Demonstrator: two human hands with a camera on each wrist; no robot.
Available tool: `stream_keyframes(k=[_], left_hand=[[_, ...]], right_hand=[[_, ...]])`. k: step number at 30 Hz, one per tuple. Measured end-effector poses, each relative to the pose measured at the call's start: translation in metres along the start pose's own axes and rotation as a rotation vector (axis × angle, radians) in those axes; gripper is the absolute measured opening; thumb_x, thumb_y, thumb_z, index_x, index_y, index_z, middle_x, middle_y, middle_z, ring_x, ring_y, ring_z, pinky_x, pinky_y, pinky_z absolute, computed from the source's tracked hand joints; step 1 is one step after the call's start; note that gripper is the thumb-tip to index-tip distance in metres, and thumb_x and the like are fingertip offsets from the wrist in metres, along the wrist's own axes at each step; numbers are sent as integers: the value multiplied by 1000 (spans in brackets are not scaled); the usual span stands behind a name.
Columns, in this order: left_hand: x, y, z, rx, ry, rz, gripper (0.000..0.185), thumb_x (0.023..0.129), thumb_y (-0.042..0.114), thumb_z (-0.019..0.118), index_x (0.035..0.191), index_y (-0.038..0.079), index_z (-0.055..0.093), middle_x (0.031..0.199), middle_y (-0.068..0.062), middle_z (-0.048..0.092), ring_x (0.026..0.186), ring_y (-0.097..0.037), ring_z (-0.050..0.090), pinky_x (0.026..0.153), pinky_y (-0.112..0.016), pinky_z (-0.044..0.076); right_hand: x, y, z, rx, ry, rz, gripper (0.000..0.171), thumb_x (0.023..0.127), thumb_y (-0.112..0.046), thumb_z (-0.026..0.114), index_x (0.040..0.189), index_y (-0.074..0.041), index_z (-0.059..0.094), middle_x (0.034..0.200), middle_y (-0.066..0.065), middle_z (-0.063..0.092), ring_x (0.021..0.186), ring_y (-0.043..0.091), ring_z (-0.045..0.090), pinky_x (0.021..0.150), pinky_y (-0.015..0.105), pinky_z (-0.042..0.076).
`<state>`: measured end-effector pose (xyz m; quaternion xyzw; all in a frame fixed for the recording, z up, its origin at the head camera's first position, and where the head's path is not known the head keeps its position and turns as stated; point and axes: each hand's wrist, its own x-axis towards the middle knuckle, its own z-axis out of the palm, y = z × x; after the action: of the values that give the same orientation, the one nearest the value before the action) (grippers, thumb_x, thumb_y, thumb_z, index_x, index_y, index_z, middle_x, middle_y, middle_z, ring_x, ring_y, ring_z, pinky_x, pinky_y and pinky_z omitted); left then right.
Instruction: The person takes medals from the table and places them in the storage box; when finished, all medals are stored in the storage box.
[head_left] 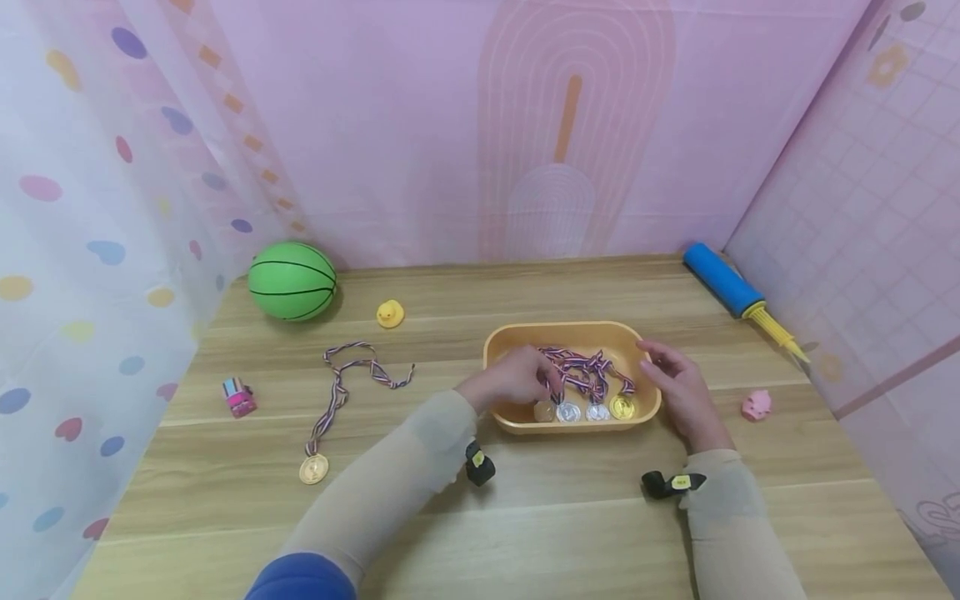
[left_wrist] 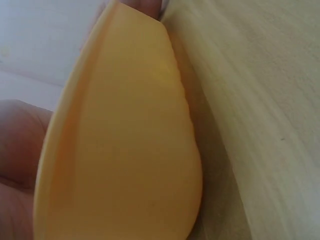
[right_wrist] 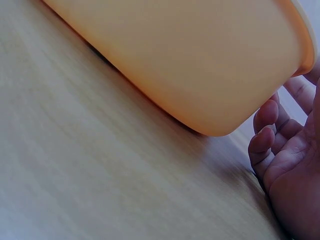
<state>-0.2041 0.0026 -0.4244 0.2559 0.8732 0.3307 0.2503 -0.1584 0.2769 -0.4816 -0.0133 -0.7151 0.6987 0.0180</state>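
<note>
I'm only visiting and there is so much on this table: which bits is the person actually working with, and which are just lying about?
In use: orange tub, medals in the tub, left hand, right hand.

Lying about: medal on the table, green ball, rubber duck, blue pump, pink pig, small pink toy.

Medals (head_left: 588,400) in tub (head_left: 570,333) mid-table; ball (head_left: 292,281), duck (head_left: 390,313) behind-left; pump (head_left: 723,279) behind-right.

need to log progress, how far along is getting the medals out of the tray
One medal already lies flat on the table with its ribbon spread out. The left hand is inside the orange tray, fingers on the ribbons. Four medals remain inside. The right hand rests by the tray's right rim.
</note>
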Motion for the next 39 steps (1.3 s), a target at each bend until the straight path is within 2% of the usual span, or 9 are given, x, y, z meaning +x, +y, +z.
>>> stream_keyframes(k=[5,8,13,19,26,34,39], left_hand=[[1,0,4,14,8,-37,19,78,-4,70,85,13,74,78,4,65,73,-13,56,63,-23,47],[2,-1,6,59,32,-45,17,77,-2,71,82,13,74,77,5,64,75,-13,56,66,-24,46],[4,-2,7,135,67,-33,17,75,-1,71,80,14,73,75,6,63,76,-13,55,68,-24,45],[3,0,7,158,77,-17,17,75,-3,70,78,13,72,73,4,62,75,-15,55,65,-24,44],[-2,5,1,208,81,-22,15,77,0,71,78,15,71,79,5,61,79,-14,54,72,-25,44],[-8,10,-12,156,80,-5,10,82,4,71,82,14,72,82,5,62,81,-15,56,73,-27,46],[-14,4,-22,101,130,28,4,85,10,71,87,14,73,84,5,64,82,-14,58,75,-29,48]], right_hand=[[1,-1,1,-32,8,30,42,93,-21,64,132,-7,54,130,-4,51,122,15,41,100,20,37],[2,-2,2,-46,9,36,43,94,-23,64,133,-8,54,131,-4,51,123,15,41,100,21,36],[2,-2,2,-28,9,12,41,94,-20,63,131,-6,55,125,-6,53,117,14,43,94,18,38],[1,-3,2,-15,8,8,39,94,-20,63,130,-8,56,122,-7,53,113,14,44,92,17,39],[2,-1,1,-9,3,-16,35,94,-15,62,128,-8,59,120,-6,55,110,13,45,89,18,41],[2,1,0,-28,8,-22,36,94,-16,63,129,-8,58,118,-7,54,108,14,45,88,18,41],[0,1,-1,-34,13,-16,37,94,-16,63,129,-7,57,119,-8,54,110,13,45,90,18,40]])
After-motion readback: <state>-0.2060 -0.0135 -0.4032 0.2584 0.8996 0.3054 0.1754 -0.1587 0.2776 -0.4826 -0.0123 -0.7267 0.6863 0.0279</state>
